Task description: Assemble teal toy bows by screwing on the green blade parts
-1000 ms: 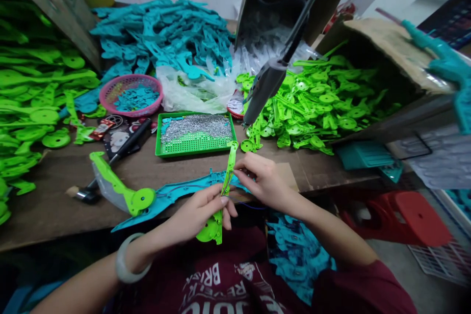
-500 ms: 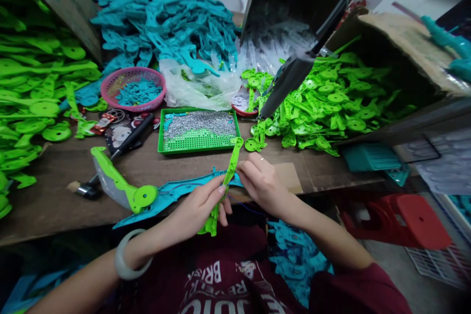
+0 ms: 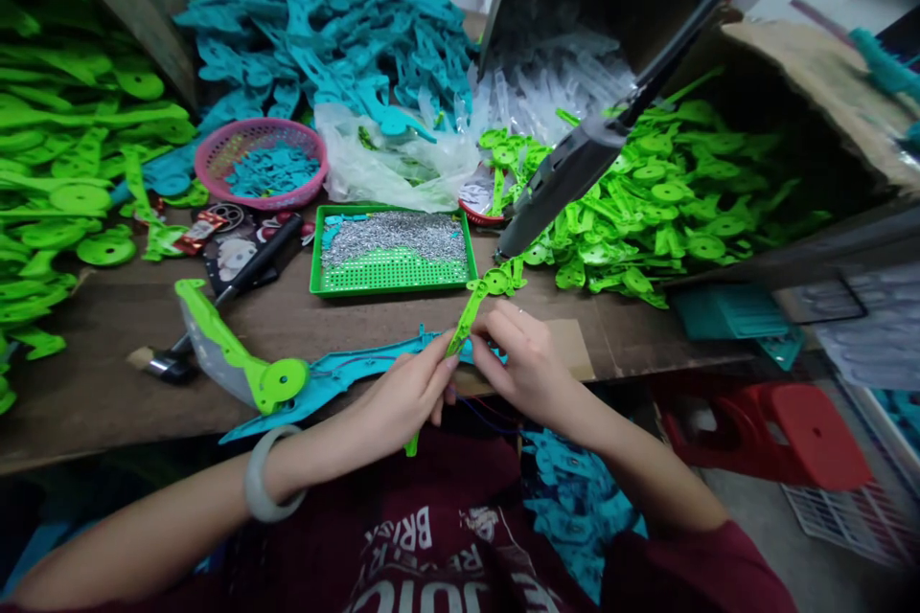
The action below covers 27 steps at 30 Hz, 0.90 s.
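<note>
Pinching a slim green plastic arm [image 3: 469, 314] from both sides: left hand [image 3: 406, 395] fingertips clamped on its middle, right hand [image 3: 528, 366] fingertips gripping it just opposite. Part tilted, just in front of the green screw tray [image 3: 388, 288], upper end nearest the tray's right corner. Teal-and-green assembly [image 3: 337, 375] flat on the table, front-left of tray. Pink basket [image 3: 260, 201] behind-left of tray. Hanging screwdriver [image 3: 567, 174] right of tray.

The green strip [image 3: 469, 314] now leans further toward the right of the frame than a second ago. Its round lower end is out of sight behind the left hand [image 3: 399, 397], whose fingertips pinch closer to the right hand [image 3: 528, 369].
</note>
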Each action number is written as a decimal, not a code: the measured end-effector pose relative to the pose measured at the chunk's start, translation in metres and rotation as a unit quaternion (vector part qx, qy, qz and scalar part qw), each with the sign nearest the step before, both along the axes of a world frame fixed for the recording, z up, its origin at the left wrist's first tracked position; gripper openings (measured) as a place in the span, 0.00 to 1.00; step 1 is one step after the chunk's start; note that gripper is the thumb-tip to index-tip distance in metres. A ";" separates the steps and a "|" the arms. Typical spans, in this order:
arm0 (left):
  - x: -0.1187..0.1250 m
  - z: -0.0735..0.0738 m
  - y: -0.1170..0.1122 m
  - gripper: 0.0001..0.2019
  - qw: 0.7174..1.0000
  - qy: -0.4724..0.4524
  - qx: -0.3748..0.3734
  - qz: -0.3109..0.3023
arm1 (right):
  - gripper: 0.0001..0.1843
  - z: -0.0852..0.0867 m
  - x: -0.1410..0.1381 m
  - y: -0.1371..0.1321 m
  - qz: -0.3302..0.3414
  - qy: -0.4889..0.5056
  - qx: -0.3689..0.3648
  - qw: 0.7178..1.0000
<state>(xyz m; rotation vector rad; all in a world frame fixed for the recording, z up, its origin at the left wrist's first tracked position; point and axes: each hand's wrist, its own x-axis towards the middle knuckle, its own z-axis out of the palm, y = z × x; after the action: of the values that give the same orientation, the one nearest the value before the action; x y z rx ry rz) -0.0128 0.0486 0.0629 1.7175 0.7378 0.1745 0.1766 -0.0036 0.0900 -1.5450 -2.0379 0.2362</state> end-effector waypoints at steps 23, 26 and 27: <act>0.008 -0.010 0.005 0.20 0.991 0.068 0.110 -0.018 | 0.04 -0.004 0.008 -0.003 0.010 0.144 -0.074 0.987; 0.009 -0.013 0.003 0.19 0.983 0.087 0.154 -0.042 | 0.03 -0.004 0.016 -0.005 0.020 0.211 -0.157 0.965; 0.009 -0.013 0.002 0.19 0.982 0.091 0.155 -0.051 | 0.03 -0.006 0.018 -0.005 0.018 0.210 -0.160 0.964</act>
<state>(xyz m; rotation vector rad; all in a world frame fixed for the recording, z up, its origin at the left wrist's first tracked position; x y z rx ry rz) -0.0038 0.0503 0.0504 2.0851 0.7849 0.0629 0.1941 -0.0091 0.0843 -1.4832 -1.7469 0.8676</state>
